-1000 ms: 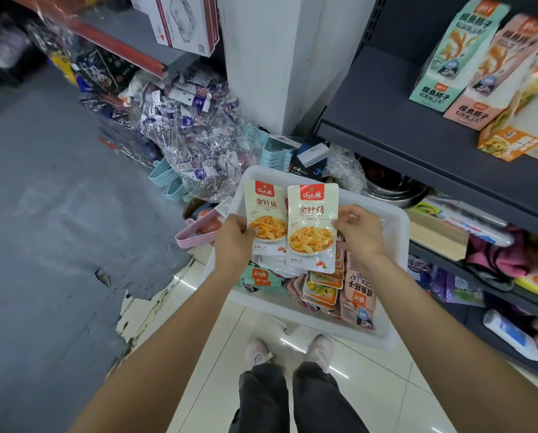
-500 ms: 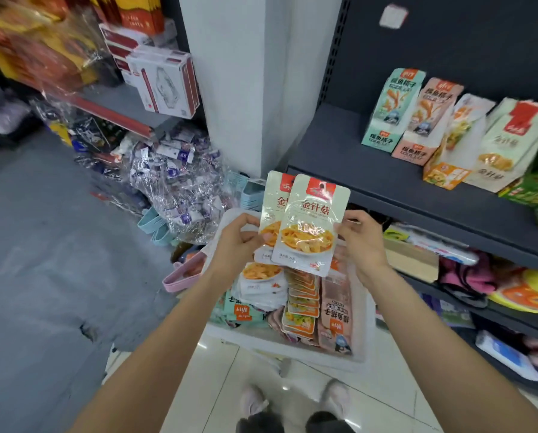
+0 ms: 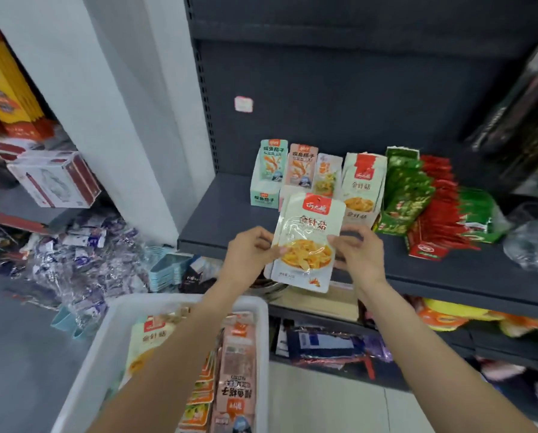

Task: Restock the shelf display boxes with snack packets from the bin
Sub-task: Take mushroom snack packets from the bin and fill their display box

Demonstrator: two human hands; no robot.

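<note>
At lower left, the bin held more stock. At centre frame, the left hand and right hand pinched the snack packets by their side edges, before the matching display box. The pouches appeared light, limp and slick; edge grips suited them.

a: what's behind it all?
b: a dark grey back panel with a perforated upright at its left edge, beside a white pillar.
a: and below?
b: grey floor left, pale tiles under the shelving.
</note>
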